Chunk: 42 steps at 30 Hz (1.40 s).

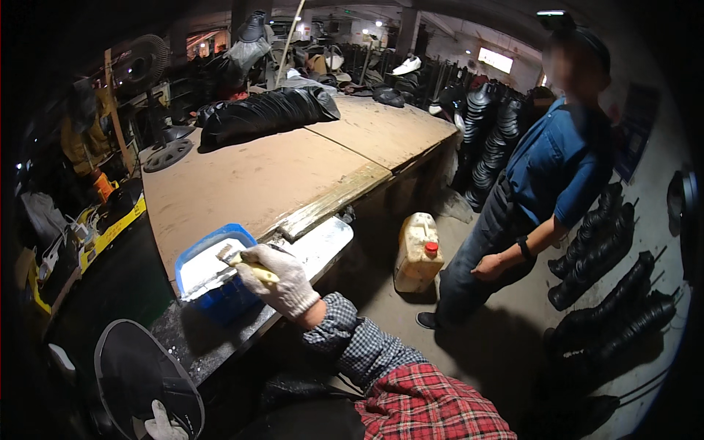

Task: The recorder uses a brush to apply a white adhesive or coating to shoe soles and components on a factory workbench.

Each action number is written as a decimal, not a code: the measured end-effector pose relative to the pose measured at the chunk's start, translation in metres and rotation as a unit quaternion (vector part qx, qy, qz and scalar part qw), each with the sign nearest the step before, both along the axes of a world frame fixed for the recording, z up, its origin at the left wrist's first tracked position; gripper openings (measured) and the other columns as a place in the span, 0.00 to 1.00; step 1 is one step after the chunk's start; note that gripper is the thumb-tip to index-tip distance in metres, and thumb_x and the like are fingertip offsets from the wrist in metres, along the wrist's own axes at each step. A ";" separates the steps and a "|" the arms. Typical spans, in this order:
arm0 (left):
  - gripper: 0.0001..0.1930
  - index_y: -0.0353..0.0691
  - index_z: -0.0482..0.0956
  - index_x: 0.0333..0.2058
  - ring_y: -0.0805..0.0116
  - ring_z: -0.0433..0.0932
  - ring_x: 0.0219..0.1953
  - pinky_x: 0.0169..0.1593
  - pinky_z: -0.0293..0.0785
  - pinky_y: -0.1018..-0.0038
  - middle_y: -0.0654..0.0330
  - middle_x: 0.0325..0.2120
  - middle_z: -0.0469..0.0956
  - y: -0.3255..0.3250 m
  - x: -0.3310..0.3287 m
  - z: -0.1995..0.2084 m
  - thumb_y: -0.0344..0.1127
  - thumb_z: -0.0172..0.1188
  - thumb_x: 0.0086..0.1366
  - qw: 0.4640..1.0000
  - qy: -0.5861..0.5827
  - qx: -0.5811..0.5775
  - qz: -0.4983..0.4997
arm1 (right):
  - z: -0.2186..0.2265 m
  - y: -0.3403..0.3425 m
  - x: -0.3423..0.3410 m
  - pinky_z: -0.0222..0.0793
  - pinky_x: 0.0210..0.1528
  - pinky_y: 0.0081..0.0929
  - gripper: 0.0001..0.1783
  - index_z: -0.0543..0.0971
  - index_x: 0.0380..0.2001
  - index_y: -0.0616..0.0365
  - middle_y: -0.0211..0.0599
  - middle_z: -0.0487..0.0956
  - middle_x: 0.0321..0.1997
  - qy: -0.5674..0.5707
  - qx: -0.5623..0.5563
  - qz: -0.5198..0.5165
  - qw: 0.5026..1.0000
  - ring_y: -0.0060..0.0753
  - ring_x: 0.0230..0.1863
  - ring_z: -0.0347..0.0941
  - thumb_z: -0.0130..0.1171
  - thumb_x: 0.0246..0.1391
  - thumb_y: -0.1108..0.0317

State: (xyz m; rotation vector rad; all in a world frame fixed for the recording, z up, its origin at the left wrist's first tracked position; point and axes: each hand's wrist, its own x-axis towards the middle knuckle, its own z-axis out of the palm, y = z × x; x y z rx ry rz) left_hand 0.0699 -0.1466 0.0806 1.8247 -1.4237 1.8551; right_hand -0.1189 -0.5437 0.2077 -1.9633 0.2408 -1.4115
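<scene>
In a pale knitted glove, my right hand [282, 282] is closed around the yellowish handle of a paintbrush [262, 273]. The bristle end is over a blue plastic tub [249, 233], which has thick white paste [209, 258] inside and smeared on its rim. At the lower left, my gloved left hand [163, 424] grips the near edge of a black rounded, flat piece [147, 367] with a pale border. Its thumb lies on top of the piece; the other fingers are mostly hidden.
A large brown board table [257, 180] carries a bundle of black sheet pieces [268, 114]. A yellowed jerrycan [418, 253] with a red cap stands on the floor. To the right stands a person in a blue shirt [561, 158]. Black stacked rolls [598, 238] line the wall.
</scene>
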 end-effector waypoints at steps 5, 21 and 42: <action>0.16 0.35 0.82 0.39 0.63 0.60 0.14 0.20 0.58 0.69 0.62 0.17 0.71 0.001 0.029 0.019 0.42 0.59 0.62 0.956 -0.198 0.189 -0.102 | -0.007 0.001 -0.001 0.69 0.28 0.38 0.07 0.73 0.27 0.53 0.44 0.75 0.23 0.043 -0.060 -0.014 0.997 0.48 0.26 0.74 0.59 0.53 0.63; 0.17 0.29 0.74 0.18 0.71 0.78 0.22 0.27 0.76 0.76 0.55 0.22 0.79 -0.054 -0.064 0.050 0.32 0.58 0.65 0.492 0.745 -0.345 -0.291 | 0.017 0.018 -0.033 0.73 0.32 0.31 0.10 0.77 0.38 0.55 0.42 0.80 0.30 -0.004 -0.057 0.002 0.998 0.43 0.30 0.78 0.61 0.52 0.66; 0.17 0.38 0.70 0.14 0.74 0.69 0.13 0.16 0.65 0.76 0.63 0.13 0.71 -0.028 -0.068 0.050 0.35 0.61 0.59 0.443 0.797 -0.369 -0.183 | 0.006 0.033 -0.005 0.74 0.37 0.21 0.09 0.76 0.39 0.66 0.41 0.81 0.32 0.014 -0.022 0.082 0.996 0.25 0.32 0.78 0.58 0.53 0.78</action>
